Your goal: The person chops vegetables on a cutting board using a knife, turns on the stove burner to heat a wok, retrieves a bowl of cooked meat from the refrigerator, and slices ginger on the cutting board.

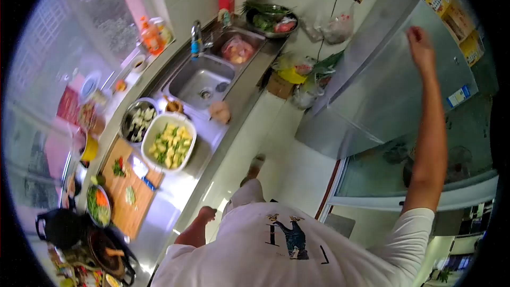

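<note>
My right hand (418, 37) is raised at the end of a stretched arm, in front of the upper part of the grey fridge (382, 69). Its fingers look curled together and nothing shows in them; whether they touch the fridge cannot be made out. Low beside my white T-shirt (297, 255), my left hand (206, 214) hangs with loosely closed fingers and no visible object. Nearest to it is the edge of the steel counter (175, 194).
Along the counter are a cutting board (114, 202) with a knife (143, 174), a white basin (192, 151) of cut vegetables, a bowl of eggplant pieces (141, 119) and a sink (196, 82). Bags and a cardboard box (279, 86) stand on the floor beside the fridge.
</note>
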A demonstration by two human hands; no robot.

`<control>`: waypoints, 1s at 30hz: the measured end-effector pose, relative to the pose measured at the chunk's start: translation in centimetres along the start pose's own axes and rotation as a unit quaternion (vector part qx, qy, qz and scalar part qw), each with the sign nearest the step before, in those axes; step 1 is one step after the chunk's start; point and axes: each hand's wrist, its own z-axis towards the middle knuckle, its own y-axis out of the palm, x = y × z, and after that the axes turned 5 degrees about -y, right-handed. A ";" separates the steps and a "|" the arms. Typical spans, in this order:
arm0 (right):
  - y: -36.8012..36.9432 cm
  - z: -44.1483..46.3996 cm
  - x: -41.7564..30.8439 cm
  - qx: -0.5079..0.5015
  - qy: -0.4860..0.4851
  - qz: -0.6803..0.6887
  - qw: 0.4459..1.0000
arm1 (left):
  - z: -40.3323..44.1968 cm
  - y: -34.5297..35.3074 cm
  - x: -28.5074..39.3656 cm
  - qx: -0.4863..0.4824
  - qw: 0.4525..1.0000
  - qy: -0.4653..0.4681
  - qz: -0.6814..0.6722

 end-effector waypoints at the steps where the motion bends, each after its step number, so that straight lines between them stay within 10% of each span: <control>1: -0.8 3.3 0.8 0.065 -0.037 -0.056 0.996 | -0.1 -1.1 2.6 -0.008 1.000 -0.021 -0.003; 3: -2.1 9.7 4.0 0.107 -0.080 -0.301 0.944 | 2.7 -2.6 6.2 -0.037 0.999 -0.021 -0.028; 4: -2.1 11.7 4.8 0.102 -0.077 -0.304 0.944 | 8.6 -1.5 5.9 -0.014 0.980 0.145 0.136; 8: -1.8 17.3 9.6 0.022 -0.015 -0.372 0.928 | 10.1 -7.4 17.4 0.061 0.934 0.347 0.049; 10: -1.4 17.6 10.2 0.003 0.074 -0.319 0.945 | 5.9 -11.1 25.0 -0.086 0.943 0.236 -0.217; 15: -1.4 17.6 9.8 -0.005 0.057 -0.358 0.932 | 7.6 -14.8 32.6 -0.094 0.940 0.268 -0.187; 17: -1.4 17.1 9.0 0.044 0.072 -0.362 0.929 | 10.9 -14.8 33.4 -0.014 0.903 0.397 0.164; 19: -1.7 16.5 6.4 0.035 0.101 -0.316 0.943 | 9.1 -15.0 35.2 0.115 0.678 0.469 0.555; 24: -5.2 9.8 1.3 0.144 0.089 -0.186 0.968 | 8.4 -13.3 36.0 0.075 0.692 0.439 0.569; 28: -10.9 1.7 -2.6 0.196 0.125 -0.113 0.966 | 16.2 -11.9 34.8 -0.071 0.856 0.326 0.394; 30: -14.5 -2.3 -3.4 0.211 0.102 -0.125 0.964 | 15.5 -11.7 37.1 -0.036 0.782 0.411 0.468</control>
